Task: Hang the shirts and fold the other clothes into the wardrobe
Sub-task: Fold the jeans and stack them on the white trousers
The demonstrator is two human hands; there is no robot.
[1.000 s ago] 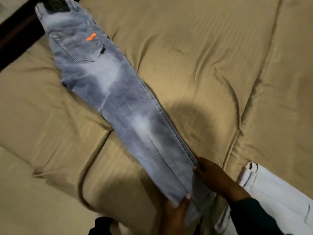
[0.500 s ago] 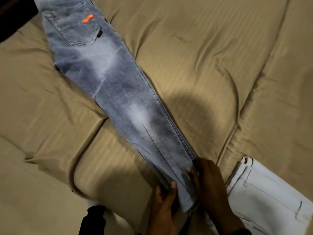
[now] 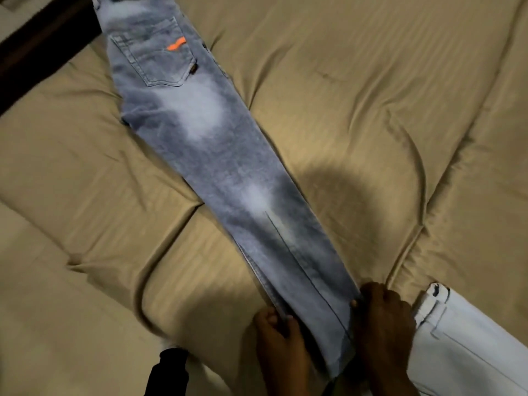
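the grey jeans [image 3: 228, 172] are laid flat on the tan bed cover [image 3: 371, 95], legs stacked, long axis running diagonally with the waistband at upper left and the hems at lower right. the hem end is pinched on its left edge by the left hand [image 3: 281, 338] and gripped on its right edge by the right hand [image 3: 384, 324]. folding appears under way; next, the hems would likely be carried up toward the waistband. a white garment [image 3: 463, 347] lies just beside.

Folded grey jeans [image 3: 217, 155] on tan bedding [image 3: 371, 110], hems in both hands' grip.
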